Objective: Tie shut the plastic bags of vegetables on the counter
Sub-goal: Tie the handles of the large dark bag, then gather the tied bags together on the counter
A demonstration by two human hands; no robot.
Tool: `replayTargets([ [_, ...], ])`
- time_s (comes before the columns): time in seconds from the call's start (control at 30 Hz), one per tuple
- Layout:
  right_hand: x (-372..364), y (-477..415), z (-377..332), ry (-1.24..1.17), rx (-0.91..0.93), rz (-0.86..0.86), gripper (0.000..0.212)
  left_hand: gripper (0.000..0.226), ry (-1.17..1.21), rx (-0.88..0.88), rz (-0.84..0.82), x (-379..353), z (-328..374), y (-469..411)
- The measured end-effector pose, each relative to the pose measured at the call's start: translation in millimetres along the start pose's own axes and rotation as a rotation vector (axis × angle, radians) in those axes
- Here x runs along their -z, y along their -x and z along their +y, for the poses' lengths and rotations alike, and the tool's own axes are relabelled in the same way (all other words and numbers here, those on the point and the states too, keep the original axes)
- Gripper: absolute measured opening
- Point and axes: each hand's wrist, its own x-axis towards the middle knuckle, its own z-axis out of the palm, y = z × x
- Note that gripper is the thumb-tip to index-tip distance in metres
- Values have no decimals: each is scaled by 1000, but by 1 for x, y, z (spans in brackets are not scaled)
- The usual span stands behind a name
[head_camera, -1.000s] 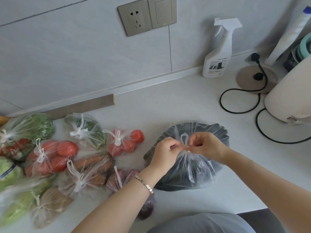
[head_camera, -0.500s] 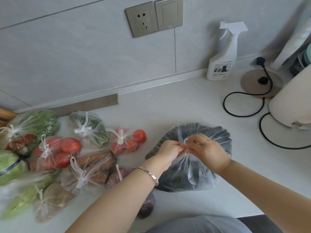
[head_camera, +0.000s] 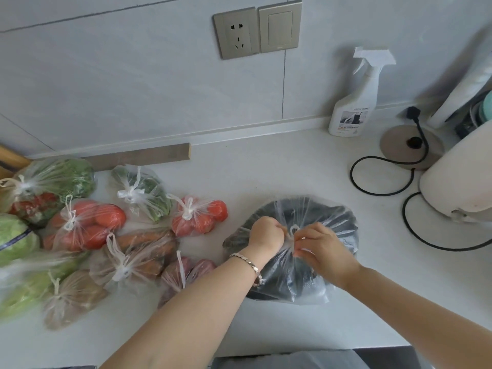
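Note:
A clear plastic bag of dark vegetables (head_camera: 330, 217) lies on the white counter (head_camera: 266, 171) in front of me. My left hand (head_camera: 266, 234) and my right hand (head_camera: 323, 249) both pinch the bag's gathered handles (head_camera: 292, 231) at its top, where a small loop of plastic stands up between them. To the left lie several knotted bags: tomatoes (head_camera: 198, 215), more tomatoes (head_camera: 85, 225), green peppers (head_camera: 141, 193), carrots (head_camera: 138, 251), leafy greens (head_camera: 53, 179) and a brownish bag (head_camera: 72, 296).
A white spray bottle (head_camera: 356, 102) stands by the wall at the back right. A round kettle base (head_camera: 410, 146) with black cords (head_camera: 378, 182) and a white appliance (head_camera: 458, 187) fill the right side. A grey strip (head_camera: 138, 155) lies along the wall.
My hands have drawn closer together on the bag's top and dropped slightly, pulling the handles tighter; the loop between them is smaller. The view has shifted a little.

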Motion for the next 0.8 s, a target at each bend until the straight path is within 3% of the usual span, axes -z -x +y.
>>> replayTargets([
  [0.13,25,-33,-17,-27,-217,-370,19,25,-115,11,-3,30,-8,4],
  [0.3,21,-94,-65,118,-149,-561,32,25,-123,48,99,88,-40,14],
  [0.53,-16,-151,-193,203,98,-606,33,26,-234,135,113,190,-129,68],
  [0.8,-93,-186,-345,306,121,-627,32,26,-198,175,195,295,-279,140],
])
